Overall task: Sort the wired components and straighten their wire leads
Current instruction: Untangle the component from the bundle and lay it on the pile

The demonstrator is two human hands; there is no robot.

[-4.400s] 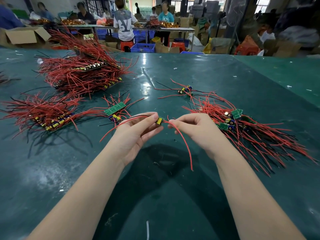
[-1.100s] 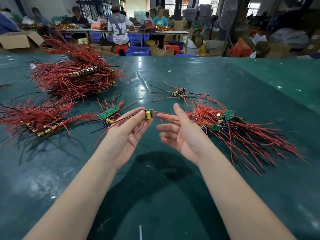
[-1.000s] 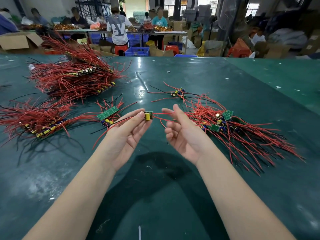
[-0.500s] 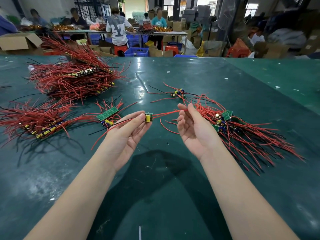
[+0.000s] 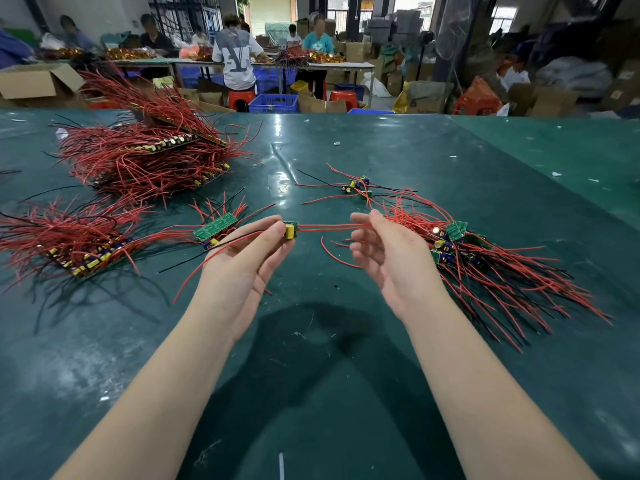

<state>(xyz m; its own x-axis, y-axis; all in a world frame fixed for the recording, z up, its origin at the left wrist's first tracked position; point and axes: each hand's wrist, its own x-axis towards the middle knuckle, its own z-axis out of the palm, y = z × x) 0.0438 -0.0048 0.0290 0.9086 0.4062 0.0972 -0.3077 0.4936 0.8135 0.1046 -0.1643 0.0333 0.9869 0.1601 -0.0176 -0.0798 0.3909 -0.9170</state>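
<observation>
My left hand (image 5: pixel 242 268) pinches a small green board with a yellow part (image 5: pixel 290 231) between thumb and fingertips, above the table. Red leads (image 5: pixel 325 227) run taut from the board rightward to my right hand (image 5: pixel 388 254), whose thumb and forefinger pinch them near their ends; its other fingers are spread, palm up. A red and a black lead trail from the board down-left under my left hand. An unsorted heap of boards with red leads (image 5: pixel 485 261) lies right of my right hand.
Sorted rows of boards with red leads lie at left (image 5: pixel 76 240) and far left (image 5: pixel 149 154). A short stack (image 5: pixel 216 226) sits by my left hand. A few loose boards (image 5: pixel 356 187) lie ahead. The green table (image 5: pixel 311 375) carries it all; people work at benches behind.
My right hand has slid rightward along the red leads, pulling them out straight from the board. My left hand has held the board nearly still.
</observation>
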